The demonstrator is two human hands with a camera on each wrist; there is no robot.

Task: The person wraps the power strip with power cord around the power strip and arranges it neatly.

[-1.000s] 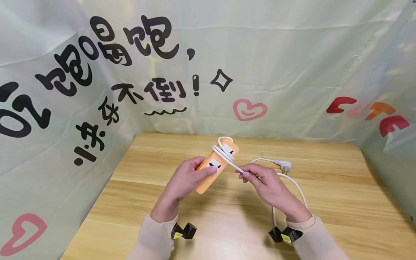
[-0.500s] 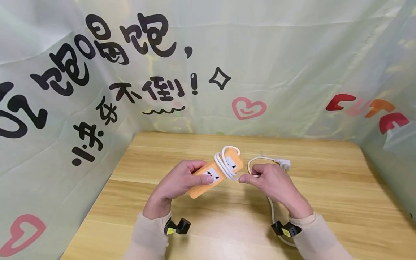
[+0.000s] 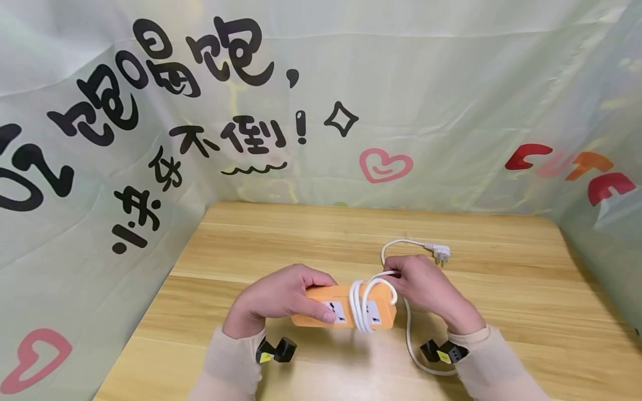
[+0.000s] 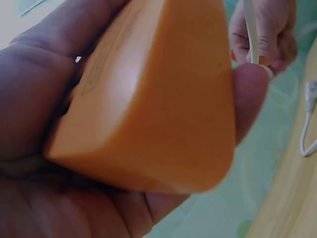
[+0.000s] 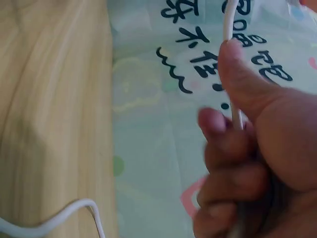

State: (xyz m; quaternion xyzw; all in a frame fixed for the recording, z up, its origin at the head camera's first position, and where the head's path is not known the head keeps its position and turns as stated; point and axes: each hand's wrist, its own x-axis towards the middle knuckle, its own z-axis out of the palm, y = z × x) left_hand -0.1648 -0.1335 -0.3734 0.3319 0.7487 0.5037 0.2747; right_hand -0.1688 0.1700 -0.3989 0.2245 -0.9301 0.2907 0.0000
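In the head view my left hand (image 3: pixel 283 295) grips the left end of an orange power strip (image 3: pixel 313 320), thumb across its white socket face. Several turns of white cord (image 3: pixel 358 306) wrap around the strip's right half. My right hand (image 3: pixel 423 284) holds the cord just beyond the strip's right end. The right wrist view shows the fingers (image 5: pixel 233 178) curled round the cord (image 5: pixel 229 20). The strip's rounded orange end (image 4: pixel 188 134) fills the left wrist view, lying in the left palm. Some right fingers are hidden in the head view.
The cord's white three-pin plug (image 3: pixel 441 252) lies on the wooden table (image 3: pixel 261 234) behind the right hand. A loose length of cord (image 3: pixel 411 345) trails under the right wrist. Printed fabric walls (image 3: pixel 451 111) surround the table at the back and sides.
The power strip has turned from a steep slant to nearly level and come lower, nearer me. The right hand has carried the cord round to the strip's far side.
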